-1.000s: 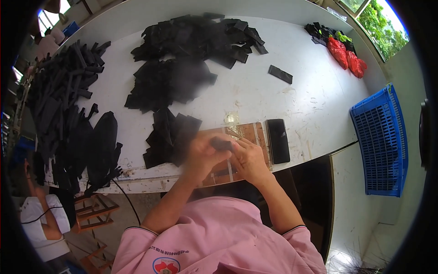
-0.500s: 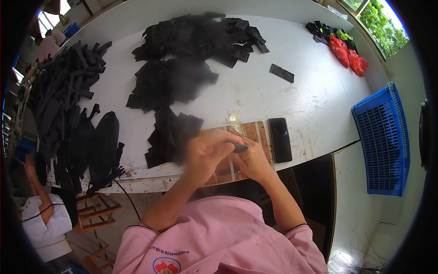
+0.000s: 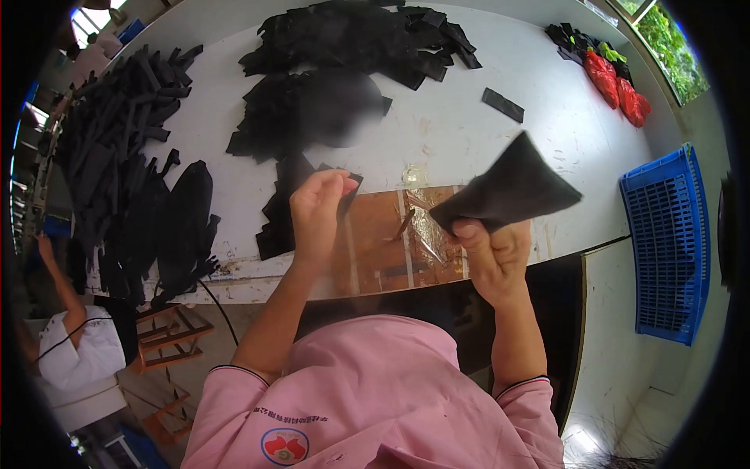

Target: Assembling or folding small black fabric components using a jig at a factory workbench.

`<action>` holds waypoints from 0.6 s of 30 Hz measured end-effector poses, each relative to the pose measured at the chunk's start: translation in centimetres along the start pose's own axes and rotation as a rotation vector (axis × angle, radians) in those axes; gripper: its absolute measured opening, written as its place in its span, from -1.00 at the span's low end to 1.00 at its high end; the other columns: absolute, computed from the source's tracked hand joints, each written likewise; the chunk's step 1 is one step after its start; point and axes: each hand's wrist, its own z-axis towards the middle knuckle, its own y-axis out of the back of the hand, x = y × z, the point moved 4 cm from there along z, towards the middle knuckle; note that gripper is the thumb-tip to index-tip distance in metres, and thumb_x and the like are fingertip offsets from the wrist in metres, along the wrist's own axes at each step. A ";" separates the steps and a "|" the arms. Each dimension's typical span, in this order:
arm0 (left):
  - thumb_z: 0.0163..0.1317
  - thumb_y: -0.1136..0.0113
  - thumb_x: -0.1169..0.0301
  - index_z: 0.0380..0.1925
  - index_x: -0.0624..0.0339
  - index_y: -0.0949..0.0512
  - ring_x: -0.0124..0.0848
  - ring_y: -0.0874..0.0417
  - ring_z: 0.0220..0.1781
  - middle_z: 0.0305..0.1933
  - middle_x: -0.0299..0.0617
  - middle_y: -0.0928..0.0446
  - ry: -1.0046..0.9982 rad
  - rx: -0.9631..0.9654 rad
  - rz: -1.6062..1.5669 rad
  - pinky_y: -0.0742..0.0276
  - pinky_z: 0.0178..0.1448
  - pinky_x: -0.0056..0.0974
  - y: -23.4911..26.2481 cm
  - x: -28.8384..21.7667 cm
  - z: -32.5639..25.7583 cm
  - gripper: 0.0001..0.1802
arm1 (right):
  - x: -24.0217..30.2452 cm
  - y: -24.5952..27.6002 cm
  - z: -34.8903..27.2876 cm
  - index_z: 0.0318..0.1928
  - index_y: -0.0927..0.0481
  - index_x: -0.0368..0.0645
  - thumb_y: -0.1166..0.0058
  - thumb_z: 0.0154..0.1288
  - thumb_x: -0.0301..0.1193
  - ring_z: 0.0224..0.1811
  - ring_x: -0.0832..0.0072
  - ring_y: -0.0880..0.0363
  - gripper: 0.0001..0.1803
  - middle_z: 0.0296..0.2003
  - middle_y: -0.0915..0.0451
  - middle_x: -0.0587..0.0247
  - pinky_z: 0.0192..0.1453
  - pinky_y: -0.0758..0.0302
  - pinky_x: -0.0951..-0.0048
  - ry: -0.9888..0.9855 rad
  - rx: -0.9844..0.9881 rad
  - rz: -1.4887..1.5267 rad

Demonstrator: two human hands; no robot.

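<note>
My right hand [image 3: 498,254] grips a black fabric piece [image 3: 512,184] by its narrow lower end, thumb on top; the wide end flares up and to the right. My left hand [image 3: 316,207] has its fingers curled together at the right edge of the nearest pile of black pieces [image 3: 280,223]. Whether a piece is between its fingertips I cannot make out. Between the hands lies a brown board [image 3: 375,227] with strips of clear tape and a thin dark strip [image 3: 404,224] on it.
More black pieces [image 3: 344,47] are heaped farther back. At the left lie rolled black strips [image 3: 117,125] and long black pieces [image 3: 183,211]. One black piece [image 3: 502,105] lies alone. Red bags [image 3: 601,78] and a blue crate [image 3: 668,242] are right. Another person [image 3: 82,344] works at left.
My hands were together over the board; now they are apart. The right hand has raised the black fabric piece to the right, and the left has moved toward the pile. The phone is now hidden.
</note>
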 end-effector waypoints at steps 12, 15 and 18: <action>-0.08 -0.23 0.40 -0.44 0.30 -0.49 -0.17 -0.54 -0.32 -0.42 -0.04 -0.51 -0.038 0.172 1.081 -0.43 -0.26 -0.20 1.4 8.5 5.7 -0.78 | -13.0 2.3 -31.7 -0.68 -0.38 -0.25 0.07 0.25 -0.25 -0.76 0.62 -0.32 -0.58 -0.78 -0.36 0.32 -0.65 -0.29 0.56 -1.156 -0.374 -0.176; -0.11 -0.23 0.48 -0.49 0.29 -0.48 -0.27 -0.52 -0.48 -0.47 -0.06 -0.49 -0.086 0.112 0.942 -0.42 -0.36 -0.29 2.0 8.3 5.3 -0.83 | -15.3 1.6 -32.8 -0.59 -0.44 -0.30 0.03 0.19 -0.20 -0.61 0.25 -0.48 -0.60 -0.63 -0.48 0.02 -0.50 -0.40 0.33 -1.172 0.022 -0.671; -0.06 -0.18 0.58 -0.49 0.33 -0.44 -0.56 -0.42 -0.59 -0.52 -0.23 -0.48 -0.157 -0.045 0.575 -0.35 -0.46 -0.48 2.6 4.1 4.0 -0.88 | -13.0 0.0 -25.2 -0.48 -0.50 -0.30 0.00 0.14 -0.24 -0.41 0.08 -0.50 -0.68 -0.44 -0.52 -0.05 -0.36 -0.40 0.18 -1.007 0.155 -0.686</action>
